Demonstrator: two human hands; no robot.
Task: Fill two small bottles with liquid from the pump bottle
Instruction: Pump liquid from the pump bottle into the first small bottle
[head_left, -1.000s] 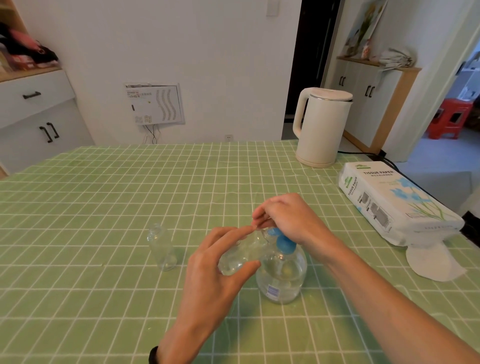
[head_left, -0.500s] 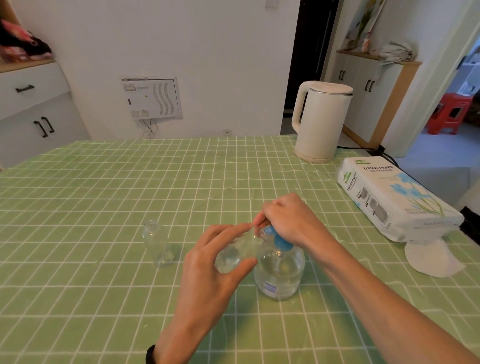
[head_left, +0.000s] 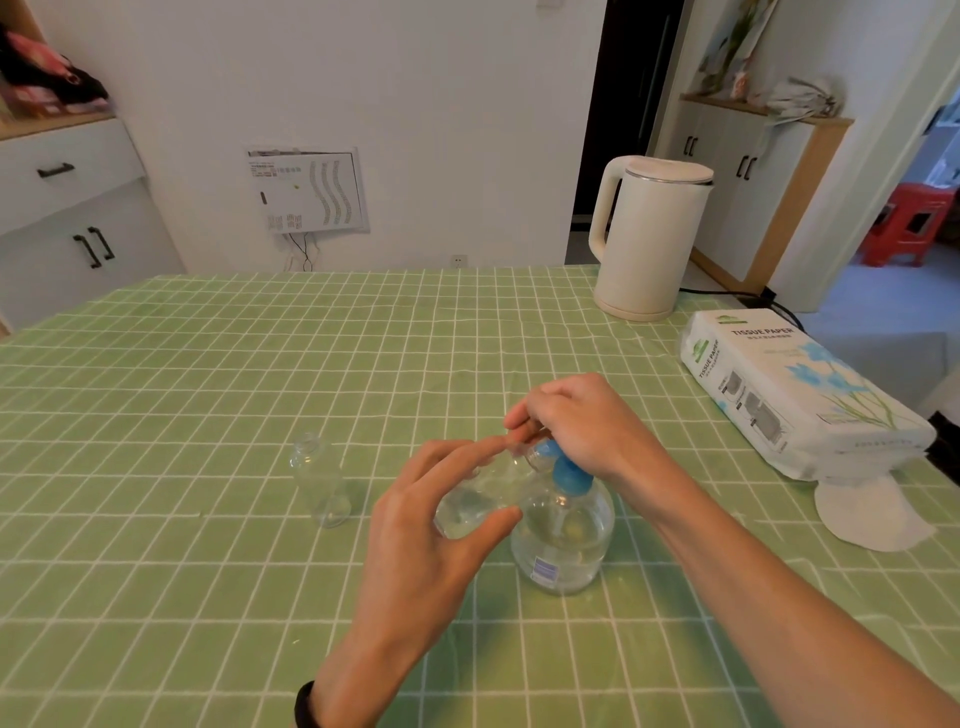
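A: Why is the small clear bottle (head_left: 480, 496) tipped over like that?

B: The left hand (head_left: 431, 525) is closed around its body, thumb under and fingers over, and leans its mouth up against the blue pump head (head_left: 563, 470). I'd say that angle lets the spout feed straight into the neck.

A: And the right hand (head_left: 582, 426)?

B: It sits curled on top of the pump, gripping it, probably to press down while steadying the pump bottle (head_left: 563, 540), which stands upright on the bench (head_left: 208, 364).

A: Is the held bottle filling?

B: It looks wet inside, but I can't judge the level.

A: The other one?

B: The second small bottle (head_left: 317, 480) stands uncapped just left of the hands, seemingly empty, within reach for its turn. The kettle (head_left: 647, 236) and tissue pack (head_left: 795, 392) sit well apart on the right.
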